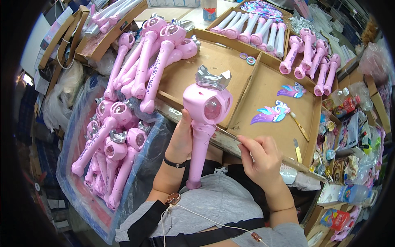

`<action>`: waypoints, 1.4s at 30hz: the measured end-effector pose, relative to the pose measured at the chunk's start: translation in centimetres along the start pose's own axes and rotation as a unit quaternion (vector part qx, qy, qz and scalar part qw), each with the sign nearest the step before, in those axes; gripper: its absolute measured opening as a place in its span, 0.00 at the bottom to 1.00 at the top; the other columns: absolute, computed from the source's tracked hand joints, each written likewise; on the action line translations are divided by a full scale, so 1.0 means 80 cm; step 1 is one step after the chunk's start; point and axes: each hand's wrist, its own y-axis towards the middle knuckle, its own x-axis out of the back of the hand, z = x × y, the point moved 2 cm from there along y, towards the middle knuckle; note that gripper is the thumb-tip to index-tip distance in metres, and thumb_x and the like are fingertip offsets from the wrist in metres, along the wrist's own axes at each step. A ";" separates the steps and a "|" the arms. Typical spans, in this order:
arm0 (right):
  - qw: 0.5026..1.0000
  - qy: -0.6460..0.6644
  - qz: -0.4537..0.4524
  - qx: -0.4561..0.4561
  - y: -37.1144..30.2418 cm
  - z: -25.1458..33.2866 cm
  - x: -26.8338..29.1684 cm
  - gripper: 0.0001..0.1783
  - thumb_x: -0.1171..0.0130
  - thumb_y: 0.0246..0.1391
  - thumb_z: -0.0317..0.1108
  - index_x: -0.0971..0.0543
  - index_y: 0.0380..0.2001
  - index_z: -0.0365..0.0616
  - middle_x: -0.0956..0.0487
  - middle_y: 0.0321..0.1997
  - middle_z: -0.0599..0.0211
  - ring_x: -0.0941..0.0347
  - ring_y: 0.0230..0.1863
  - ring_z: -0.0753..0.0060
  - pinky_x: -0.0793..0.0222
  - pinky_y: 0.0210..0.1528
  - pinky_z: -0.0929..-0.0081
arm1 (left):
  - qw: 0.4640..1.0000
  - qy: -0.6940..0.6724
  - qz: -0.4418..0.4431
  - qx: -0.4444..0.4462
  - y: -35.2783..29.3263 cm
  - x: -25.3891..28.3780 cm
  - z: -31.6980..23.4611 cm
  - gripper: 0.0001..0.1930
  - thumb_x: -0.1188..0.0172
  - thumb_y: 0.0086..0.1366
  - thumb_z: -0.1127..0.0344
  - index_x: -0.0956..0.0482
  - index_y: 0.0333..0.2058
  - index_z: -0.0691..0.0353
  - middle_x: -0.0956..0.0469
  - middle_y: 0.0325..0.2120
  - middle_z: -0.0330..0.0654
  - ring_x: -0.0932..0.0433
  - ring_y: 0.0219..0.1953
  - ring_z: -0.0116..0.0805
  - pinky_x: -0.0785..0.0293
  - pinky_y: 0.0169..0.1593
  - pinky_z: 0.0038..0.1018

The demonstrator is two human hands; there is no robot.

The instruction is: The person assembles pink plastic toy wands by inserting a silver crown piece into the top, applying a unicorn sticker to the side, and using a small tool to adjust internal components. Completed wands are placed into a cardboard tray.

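Note:
A pink toy wand [201, 142] with a round head and a silver crown [212, 78] stands upright before my body. My left hand [181, 138] is closed around its neck from the left, and the foot of its handle meets my grey shirt. To the right of the wand, my right hand [261, 158] is closed in a pinch with thumb and forefinger together, apart from the wand's head. Whatever lies between those fingertips is too thin to make out. Ahead of that hand, two purple-blue wing-shaped pieces [270, 113] lie in the cardboard tray [257, 88].
Similar crowned wands [150, 61] are piled on the tray's left side; more fill a plastic-lined blue bin [150, 142]. Uncrowned wands [306, 49] and pale handles [251, 29] lie at the back. A brush [299, 126] and a yellow-handled blade [297, 151] rest at the tray's right.

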 end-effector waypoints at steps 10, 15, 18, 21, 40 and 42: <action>0.846 0.362 0.143 -0.365 -0.001 -0.039 -0.006 0.07 0.41 0.52 0.30 0.20 0.31 0.38 0.26 0.24 0.71 0.31 0.25 0.79 0.36 0.26 0.80 | 0.984 0.141 -0.047 -0.094 -0.015 -0.019 0.000 0.36 0.43 0.61 0.48 0.46 0.58 0.64 0.33 0.49 0.41 0.34 0.51 0.27 0.37 0.53 0.25; 0.811 0.449 0.030 -0.374 -0.017 -0.028 -0.010 0.05 0.40 0.52 0.29 0.21 0.30 0.37 0.23 0.26 0.72 0.32 0.28 0.85 0.34 0.34 0.85 | 0.993 0.091 -0.027 -0.075 -0.019 -0.020 -0.002 0.37 0.42 0.60 0.49 0.46 0.59 0.64 0.35 0.51 0.40 0.37 0.53 0.26 0.41 0.56 0.25; 0.926 0.295 0.017 -0.237 -0.022 -0.027 -0.003 0.06 0.36 0.47 0.26 0.22 0.30 0.37 0.23 0.23 0.72 0.30 0.23 0.83 0.34 0.26 0.84 | 0.990 0.100 -0.031 -0.090 -0.019 -0.018 -0.003 0.36 0.41 0.60 0.49 0.45 0.59 0.64 0.34 0.50 0.39 0.36 0.52 0.26 0.41 0.56 0.25; 0.917 0.294 0.048 -0.266 -0.022 -0.039 -0.002 0.08 0.36 0.48 0.28 0.22 0.30 0.36 0.22 0.25 0.69 0.27 0.23 0.82 0.33 0.23 0.85 | 0.988 0.123 -0.028 -0.088 -0.019 -0.017 -0.001 0.36 0.41 0.60 0.49 0.45 0.58 0.64 0.34 0.50 0.39 0.36 0.51 0.26 0.40 0.55 0.25; 0.994 0.092 -0.043 0.039 -0.006 0.009 0.015 0.17 0.30 0.35 0.24 0.24 0.31 0.44 0.25 0.23 0.69 0.30 0.21 0.69 0.37 0.21 0.76 | 0.993 -0.057 -0.063 -0.076 -0.013 0.003 -0.012 0.38 0.64 0.63 0.34 0.37 0.51 0.67 0.24 0.32 0.52 0.22 0.27 0.43 0.23 0.28 0.33; 0.993 0.096 -0.047 0.046 -0.004 0.010 0.013 0.16 0.30 0.35 0.25 0.24 0.31 0.44 0.25 0.23 0.68 0.30 0.20 0.69 0.37 0.21 0.76 | 0.995 -0.073 -0.026 -0.068 -0.012 0.003 -0.011 0.37 0.60 0.62 0.35 0.38 0.53 0.67 0.25 0.36 0.51 0.22 0.31 0.42 0.22 0.32 0.33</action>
